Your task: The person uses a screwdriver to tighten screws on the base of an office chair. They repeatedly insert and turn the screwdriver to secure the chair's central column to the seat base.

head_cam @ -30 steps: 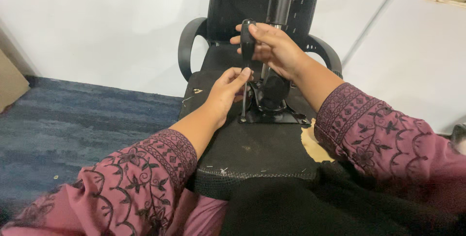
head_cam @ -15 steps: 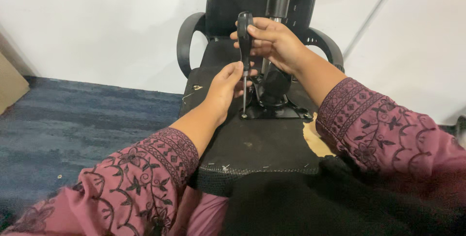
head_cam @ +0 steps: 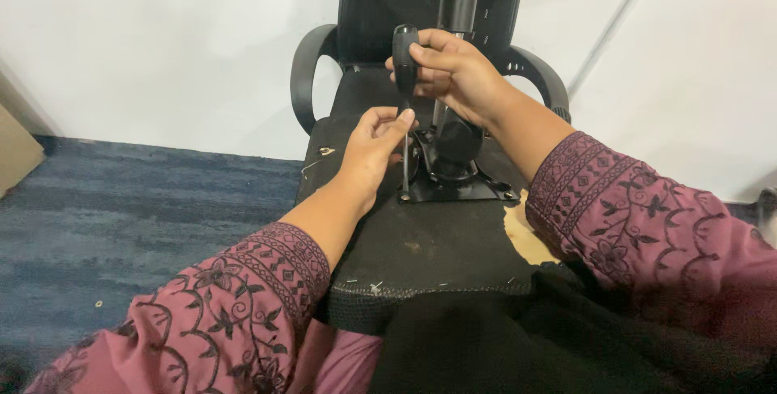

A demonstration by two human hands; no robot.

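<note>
Both forearms reach forward from embroidered maroon sleeves, the left arm coming in low from the lower left and the right arm angling in from the right, elbow bent. The right hand (head_cam: 453, 70) sits higher, fingers curled into a closed fist with knuckles turned leftward and thumb laid along the top. The left hand (head_cam: 374, 147) lies just below it, palm facing right, fingers loosely bent and the fingertips (head_cam: 405, 116) pinched together close under the right fist.

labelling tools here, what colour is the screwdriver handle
Black, seen best in the head view, gripped by the right hand on the screwdriver handle.
</note>
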